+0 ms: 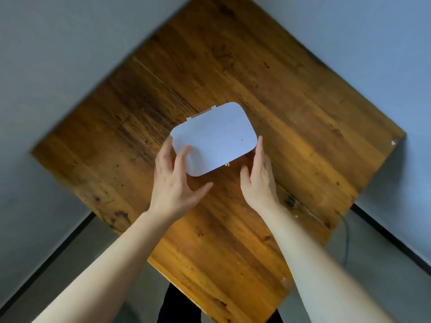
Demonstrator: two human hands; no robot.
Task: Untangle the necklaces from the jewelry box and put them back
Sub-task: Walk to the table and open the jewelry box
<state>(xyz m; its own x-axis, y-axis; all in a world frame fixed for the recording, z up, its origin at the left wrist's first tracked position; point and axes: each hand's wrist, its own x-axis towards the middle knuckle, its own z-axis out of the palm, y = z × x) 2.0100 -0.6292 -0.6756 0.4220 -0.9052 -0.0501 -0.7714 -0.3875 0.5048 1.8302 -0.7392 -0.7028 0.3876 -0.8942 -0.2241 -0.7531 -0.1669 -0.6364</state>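
Observation:
A white jewelry box point(217, 134) with rounded corners lies shut in the middle of the wooden table point(291, 108). A small gold clasp point(227, 164) shows at its near edge and a hinge at its far edge. My left hand point(175, 183) has its fingers spread at the box's left corner, fingertips over the lid. My right hand point(258, 178) is open at the box's right corner, fingertips by its side. No necklaces are in view; the lid hides the inside.
The square table is turned cornerwise, its near corner pointing at me. Grey walls point(58, 66) stand behind it on both sides. A cable point(346, 241) hangs off the right side onto the floor. Dark trousers point(177, 306) show below the near corner.

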